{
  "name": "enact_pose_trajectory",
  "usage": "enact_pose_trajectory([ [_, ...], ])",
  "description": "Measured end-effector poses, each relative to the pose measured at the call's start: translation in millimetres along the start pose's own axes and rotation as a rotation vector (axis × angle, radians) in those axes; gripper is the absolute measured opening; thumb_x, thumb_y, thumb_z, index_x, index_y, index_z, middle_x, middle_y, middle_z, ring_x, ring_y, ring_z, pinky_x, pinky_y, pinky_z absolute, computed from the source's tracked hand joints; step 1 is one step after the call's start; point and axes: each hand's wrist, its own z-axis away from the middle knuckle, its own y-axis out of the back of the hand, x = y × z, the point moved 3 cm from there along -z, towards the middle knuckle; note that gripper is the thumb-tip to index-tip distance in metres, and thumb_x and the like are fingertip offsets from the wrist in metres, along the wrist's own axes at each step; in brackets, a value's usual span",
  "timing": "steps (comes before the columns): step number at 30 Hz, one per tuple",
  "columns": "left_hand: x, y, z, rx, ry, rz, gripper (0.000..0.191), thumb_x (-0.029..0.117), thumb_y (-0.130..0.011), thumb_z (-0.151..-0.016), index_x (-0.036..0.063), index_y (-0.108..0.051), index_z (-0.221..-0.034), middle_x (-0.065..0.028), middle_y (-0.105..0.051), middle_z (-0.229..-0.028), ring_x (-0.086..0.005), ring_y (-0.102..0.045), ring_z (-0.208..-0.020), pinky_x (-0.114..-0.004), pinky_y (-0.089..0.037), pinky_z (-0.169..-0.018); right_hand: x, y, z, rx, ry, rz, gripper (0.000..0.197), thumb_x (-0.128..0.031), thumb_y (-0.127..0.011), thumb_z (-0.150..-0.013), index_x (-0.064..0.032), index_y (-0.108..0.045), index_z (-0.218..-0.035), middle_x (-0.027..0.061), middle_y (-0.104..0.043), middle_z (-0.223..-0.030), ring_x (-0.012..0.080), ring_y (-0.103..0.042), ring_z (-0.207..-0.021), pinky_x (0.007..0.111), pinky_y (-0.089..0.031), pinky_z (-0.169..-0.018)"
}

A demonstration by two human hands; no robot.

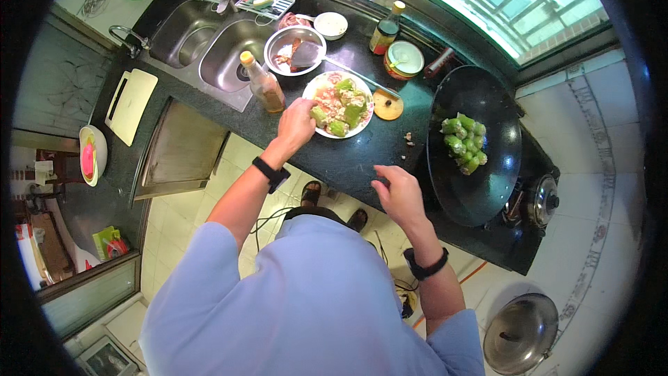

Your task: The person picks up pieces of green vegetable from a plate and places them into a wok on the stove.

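Note:
My left hand (298,124) reaches over the left rim of a white plate (309,89). Its fingertips touch a stuffed green vegetable piece, apparently pepper (319,115); whether they grip it or the rim is unclear. More green pieces (355,110) lie on the plate among pale minced filling. Over the counter's front edge, between plate and wok, my right hand (399,193) holds nothing, its thumb and forefinger apart. To its right is a large black wok (469,198), with a cluster of stuffed green pieces (464,141) resting inside.
A bottle with a yellow cap (269,86) stands left of the plate. Behind are a metal bowl with a spatula (308,57), a sauce bottle (386,31) and stacked bowls (403,60). A wooden lid (388,106) and food scraps (409,139) lie near the wok. A double sink (235,57) is left.

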Motion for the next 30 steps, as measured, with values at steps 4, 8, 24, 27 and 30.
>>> enact_pose_trajectory([
  [4, -1, -15, -21, -0.206, -0.163, -0.198, 0.034, -0.001, -0.06, -0.079, 0.0085, -0.073, -0.109, -0.0128, -0.069, -0.108, -0.0355, -0.066, -0.102, -0.045, -0.054, -0.089, 11, -36, -16, -0.044, -0.076, 0.058, 0.031, -0.015, -0.075, -0.086, -0.0017, -0.071, -0.114, 0.017, -0.071, -0.11, 0.0369, -0.068, -0.101, 0.044, -0.055, -0.089],
  [8, -11, -31, -33, -0.321, -0.4, -0.335, 0.027, 0.001, -0.061, -0.077, 0.0099, -0.073, -0.1, -0.011, -0.069, -0.103, -0.0337, -0.065, -0.097, -0.042, -0.056, -0.086, 17, -44, -13, -0.05, -0.094, 0.055, 0.032, -0.015, -0.075, -0.085, -0.0014, -0.071, -0.114, 0.0177, -0.071, -0.11, 0.0371, -0.068, -0.102, 0.044, -0.055, -0.089],
  [24, -6, -11, -72, -0.578, -0.564, -0.422, 0.029, 0.022, -0.08, -0.064, 0.012, -0.075, -0.091, -0.011, -0.072, -0.094, -0.0292, -0.067, -0.099, -0.041, -0.056, -0.084, 23, -63, -16, -0.026, -0.218, 0.02, 0.033, -0.016, -0.076, -0.084, -0.0012, -0.072, -0.113, 0.0202, -0.071, -0.109, 0.0379, -0.068, -0.101, 0.045, -0.055, -0.088],
  [27, 0, 8, -76, -0.433, -0.577, -0.265, 0.03, 0.022, -0.081, -0.064, 0.0104, -0.074, -0.091, -0.0116, -0.072, -0.092, -0.0302, -0.068, -0.095, -0.043, -0.056, -0.084, 20, -69, -28, 0.008, -0.161, -0.022, 0.034, -0.016, -0.076, -0.084, -0.0009, -0.071, -0.115, 0.0204, -0.071, -0.107, 0.0377, -0.069, -0.099, 0.045, -0.055, -0.087],
  [30, 13, 25, -79, -0.356, -0.418, 0.0, 0.036, 0.019, -0.078, -0.067, 0.0082, -0.076, -0.101, -0.0127, -0.073, -0.093, -0.028, -0.07, -0.087, -0.038, -0.056, -0.079, 7, -71, -48, 0.057, -0.137, -0.106, 0.038, -0.016, -0.076, -0.084, -0.0001, -0.069, -0.118, 0.0199, -0.072, -0.106, 0.0365, -0.07, -0.095, 0.044, -0.055, -0.085],
])
